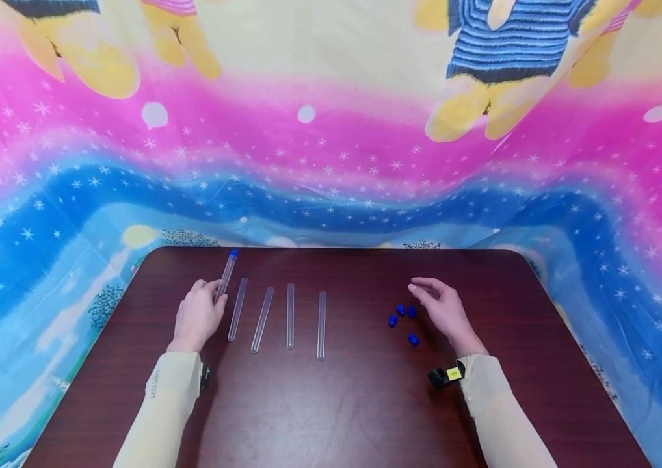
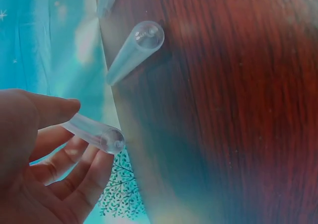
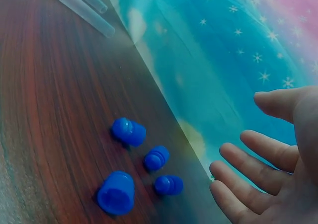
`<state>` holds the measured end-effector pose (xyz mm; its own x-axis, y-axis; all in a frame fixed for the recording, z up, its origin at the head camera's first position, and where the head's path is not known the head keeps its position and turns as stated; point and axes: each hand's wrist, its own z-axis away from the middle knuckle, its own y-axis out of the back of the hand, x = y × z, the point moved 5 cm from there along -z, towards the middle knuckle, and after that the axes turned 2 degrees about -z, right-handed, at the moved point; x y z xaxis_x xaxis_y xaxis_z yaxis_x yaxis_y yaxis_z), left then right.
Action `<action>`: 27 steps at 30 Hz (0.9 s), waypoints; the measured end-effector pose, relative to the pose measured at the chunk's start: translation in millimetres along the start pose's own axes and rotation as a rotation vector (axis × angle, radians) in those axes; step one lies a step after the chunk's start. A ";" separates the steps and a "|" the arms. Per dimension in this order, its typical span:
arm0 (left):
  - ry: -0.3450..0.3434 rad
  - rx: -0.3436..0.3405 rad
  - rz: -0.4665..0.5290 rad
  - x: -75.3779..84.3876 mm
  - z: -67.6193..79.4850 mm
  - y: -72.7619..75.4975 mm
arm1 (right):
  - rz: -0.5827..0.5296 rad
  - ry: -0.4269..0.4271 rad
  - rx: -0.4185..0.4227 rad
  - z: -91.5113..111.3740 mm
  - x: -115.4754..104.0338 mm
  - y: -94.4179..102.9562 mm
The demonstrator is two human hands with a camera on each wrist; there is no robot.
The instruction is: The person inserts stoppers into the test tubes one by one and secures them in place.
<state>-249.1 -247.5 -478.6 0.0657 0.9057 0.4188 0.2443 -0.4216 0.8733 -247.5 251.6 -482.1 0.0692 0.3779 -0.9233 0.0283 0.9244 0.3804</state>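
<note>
Left grip (image 1: 198, 315) pinches a capped tube (image 1: 225, 275) beside four uncapped tubes (image 1: 263, 320); right grip (image 1: 443, 312), wide, hovers near four blue caps (image 1: 393, 320)

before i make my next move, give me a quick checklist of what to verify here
1. Left grip holding a tube: ok.
2. Blue cap on that tube's far end: ok.
3. Blue cap fully seated: cannot tell.
4. Right grip open and holding nothing: ok.
5. Loose caps matching the uncapped tubes in number: ok, four each.
6. All tubes on the table capped: not ok, none of those four is.
</note>
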 end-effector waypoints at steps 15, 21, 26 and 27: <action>0.093 -0.112 -0.048 -9.0 -2.6 1.8 | 0.131 0.012 0.020 1.7 6.5 9.7; 0.137 -0.128 -0.049 -14.8 -3.4 2.8 | 0.181 0.046 0.021 2.1 8.6 11.9; 0.163 -0.133 -0.049 -21.2 -3.3 2.8 | 0.230 0.036 0.011 2.3 12.6 10.6; 0.168 -0.132 -0.051 -22.2 -3.0 3.0 | 0.240 0.030 0.006 2.5 13.8 9.9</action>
<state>-252.7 -269.0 -484.5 -0.1081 0.9103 0.3996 0.1135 -0.3881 0.9146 -243.8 265.9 -490.9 0.0447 0.5882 -0.8075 0.0205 0.8076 0.5894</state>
